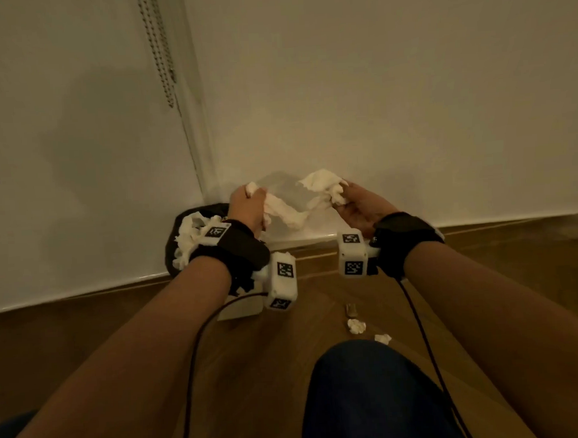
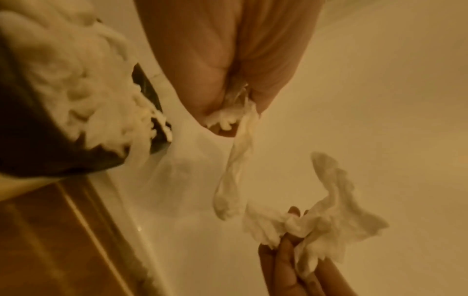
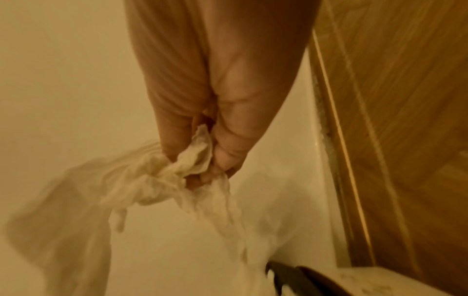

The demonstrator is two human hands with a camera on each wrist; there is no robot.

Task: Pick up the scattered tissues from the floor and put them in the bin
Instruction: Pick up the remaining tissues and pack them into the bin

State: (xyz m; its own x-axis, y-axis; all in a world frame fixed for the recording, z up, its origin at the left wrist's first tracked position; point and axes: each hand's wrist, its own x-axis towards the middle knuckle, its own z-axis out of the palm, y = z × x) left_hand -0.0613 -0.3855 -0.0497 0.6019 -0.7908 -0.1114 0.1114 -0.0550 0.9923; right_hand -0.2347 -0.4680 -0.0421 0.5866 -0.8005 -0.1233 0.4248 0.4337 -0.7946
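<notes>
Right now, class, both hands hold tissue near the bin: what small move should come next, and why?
Probably swing both hands left over the bin and let go. The left hand and right hand each grip tissue beside the bin, not above it. It already holds tissues, and two scraps lie on the floor.

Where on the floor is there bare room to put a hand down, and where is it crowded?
Bare wood floor lies left of the left forearm, bordered by the skirting board. More lies right of the right forearm. It is crowded by the knee, where two crumpled tissues lie, and in the corner, where the black bin is heaped with tissues.
</notes>
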